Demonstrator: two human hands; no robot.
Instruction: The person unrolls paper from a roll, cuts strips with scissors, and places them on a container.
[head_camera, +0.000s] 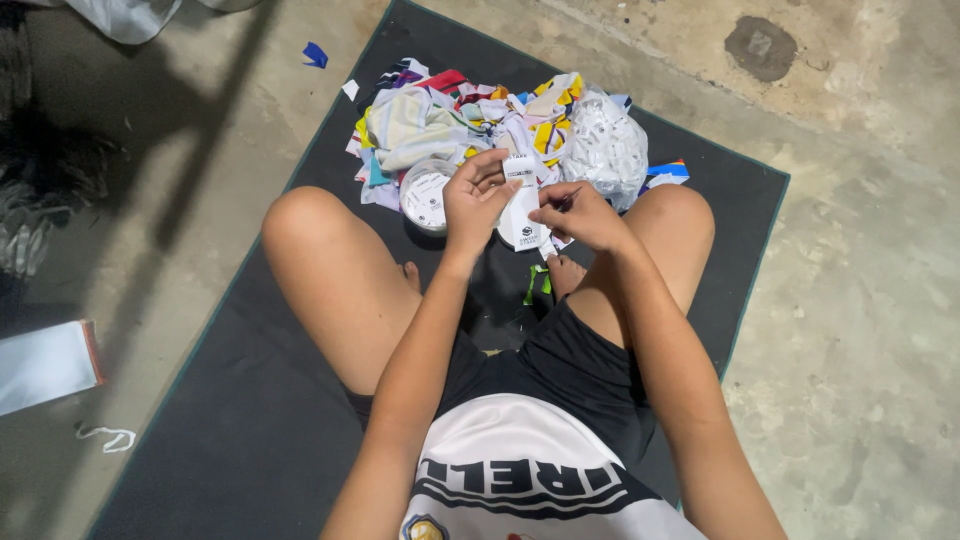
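Note:
I sit cross-legged on a dark mat (250, 420). My left hand (472, 202) and my right hand (580, 214) both pinch a small white paper tag (520, 212) held between them above my lap. Just beyond the hands lies a heap of colourful fabric scraps (440, 115) and a crumpled clear bag of white pieces (605, 145). A round white container (425, 195) stands right beside my left hand. A green-handled tool (535, 283) lies on the mat between my legs.
Bare concrete floor (860, 300) surrounds the mat. A white packet with a red edge (45, 365) and a bit of white string (108, 436) lie at the left. A blue scrap (315, 54) lies beyond the mat's far corner.

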